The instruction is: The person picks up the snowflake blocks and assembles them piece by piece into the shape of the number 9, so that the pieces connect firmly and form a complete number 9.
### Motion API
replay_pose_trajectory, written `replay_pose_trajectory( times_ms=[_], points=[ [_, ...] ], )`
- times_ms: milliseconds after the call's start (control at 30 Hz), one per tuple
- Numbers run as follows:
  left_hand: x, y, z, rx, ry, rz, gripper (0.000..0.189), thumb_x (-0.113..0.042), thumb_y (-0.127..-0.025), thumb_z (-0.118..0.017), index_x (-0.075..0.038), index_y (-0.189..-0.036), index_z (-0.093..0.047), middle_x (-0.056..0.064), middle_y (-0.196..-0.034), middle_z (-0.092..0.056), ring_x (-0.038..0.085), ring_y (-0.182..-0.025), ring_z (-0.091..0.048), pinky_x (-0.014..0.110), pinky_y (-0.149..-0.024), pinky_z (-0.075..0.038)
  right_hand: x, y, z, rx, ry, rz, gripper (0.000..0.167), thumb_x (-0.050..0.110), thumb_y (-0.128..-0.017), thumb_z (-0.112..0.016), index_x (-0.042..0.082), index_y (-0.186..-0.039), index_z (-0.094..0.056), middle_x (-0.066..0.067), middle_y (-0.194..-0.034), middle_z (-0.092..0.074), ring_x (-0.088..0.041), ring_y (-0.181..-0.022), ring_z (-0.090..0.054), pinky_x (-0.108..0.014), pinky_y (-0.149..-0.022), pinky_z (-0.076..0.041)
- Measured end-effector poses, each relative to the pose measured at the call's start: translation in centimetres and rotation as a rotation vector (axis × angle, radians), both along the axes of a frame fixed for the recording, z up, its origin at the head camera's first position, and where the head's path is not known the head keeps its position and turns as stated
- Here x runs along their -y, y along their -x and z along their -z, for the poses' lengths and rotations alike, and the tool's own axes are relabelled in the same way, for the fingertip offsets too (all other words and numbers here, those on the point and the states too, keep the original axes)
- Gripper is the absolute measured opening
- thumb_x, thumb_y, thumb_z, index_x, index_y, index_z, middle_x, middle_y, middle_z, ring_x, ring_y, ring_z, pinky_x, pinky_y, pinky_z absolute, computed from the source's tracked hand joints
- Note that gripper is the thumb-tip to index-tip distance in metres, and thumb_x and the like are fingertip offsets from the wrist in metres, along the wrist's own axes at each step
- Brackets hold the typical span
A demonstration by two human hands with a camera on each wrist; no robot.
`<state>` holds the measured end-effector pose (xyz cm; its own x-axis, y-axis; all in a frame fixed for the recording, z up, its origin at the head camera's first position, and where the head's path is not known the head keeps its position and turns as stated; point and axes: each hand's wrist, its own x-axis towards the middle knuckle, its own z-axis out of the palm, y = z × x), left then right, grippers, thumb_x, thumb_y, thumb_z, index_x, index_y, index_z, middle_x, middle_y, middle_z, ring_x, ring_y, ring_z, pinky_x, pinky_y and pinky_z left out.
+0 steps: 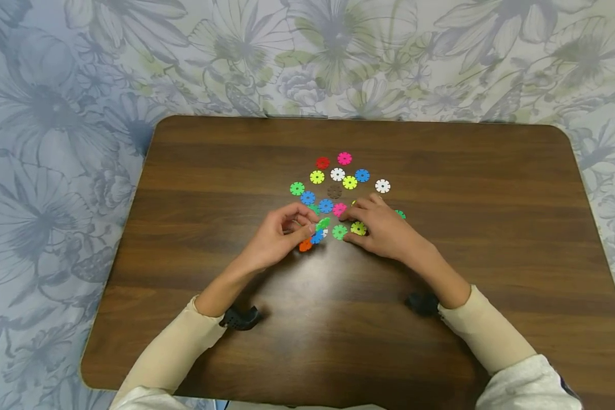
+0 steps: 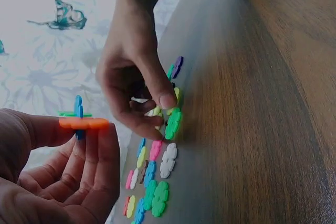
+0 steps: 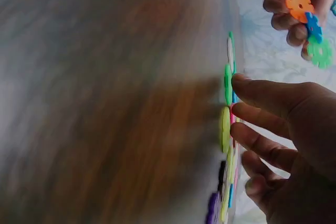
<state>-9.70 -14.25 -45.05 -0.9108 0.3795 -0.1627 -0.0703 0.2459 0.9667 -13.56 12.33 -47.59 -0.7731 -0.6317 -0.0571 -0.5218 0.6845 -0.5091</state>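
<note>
Between thumb and fingers, my left hand (image 1: 279,236) grips a small chain of slotted, flower-shaped plastic discs above the table. An orange disc (image 3: 299,6), a blue disc (image 3: 313,27) and a green disc (image 3: 319,52) are slotted together at angles. My right hand (image 1: 386,230) is low over the loose discs, fingers spread and slightly bent. Its thumb tip is right at a light green disc (image 1: 340,232) lying flat, and its fingertips reach a pink disc (image 1: 339,209). A yellow disc (image 1: 359,228) lies under the palm side, partly hidden.
More loose discs lie on the brown wooden table (image 1: 184,171) beyond the hands, including a red disc (image 1: 322,163), a brown disc (image 1: 335,192) and a white disc (image 1: 382,185). A floral-patterned wall (image 1: 297,57) stands along the table's far edge.
</note>
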Motion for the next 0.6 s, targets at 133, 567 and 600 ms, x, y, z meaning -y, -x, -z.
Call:
replay_pose_trajectory(
  times_ms=[133, 567, 600],
  points=[
    [0.1, -0.1, 0.1, 0.058, -0.013, -0.012, 0.015, -0.018, -0.096, -0.071, -0.016, -0.110, -0.068, 0.010, -0.097, -0.068, 0.025, -0.075, -0.068, 0.036, -0.061, -0.054, 0.9, 0.1, 0.2, -0.031, -0.025, -0.018, 0.030, 0.034, -0.087, -0.080, 0.017, -0.111, -0.071, 0.002, -0.107, -0.063, -0.020, -0.099, -0.042, -0.033, -0.079, -0.046],
    [0.5, -0.5, 0.3, 0.086, 0.015, -0.007, 0.017, -0.023, -0.097, -0.069, -0.017, -0.113, -0.069, 0.009, -0.097, -0.067, 0.034, -0.074, -0.061, 0.024, -0.057, -0.042, 0.0, 0.3, -0.5, 0.286, 0.465, 0.060, 0.025, 0.017, -0.091, -0.077, 0.017, -0.111, -0.063, 0.002, -0.093, -0.069, -0.018, -0.080, -0.066, -0.028, -0.068, -0.055],
    [0.5, -0.6, 0.3, 0.089, 0.016, -0.006, 0.017, -0.023, -0.098, -0.069, -0.017, -0.113, -0.069, 0.008, -0.098, -0.068, 0.031, -0.073, -0.061, 0.025, -0.059, -0.042, 0.0, 0.4, -0.7, 0.313, 0.527, 0.068, 0.027, 0.017, -0.091, -0.077, 0.017, -0.115, -0.063, 0.000, -0.094, -0.070, -0.021, -0.080, -0.067, -0.027, -0.067, -0.055]
  ],
)
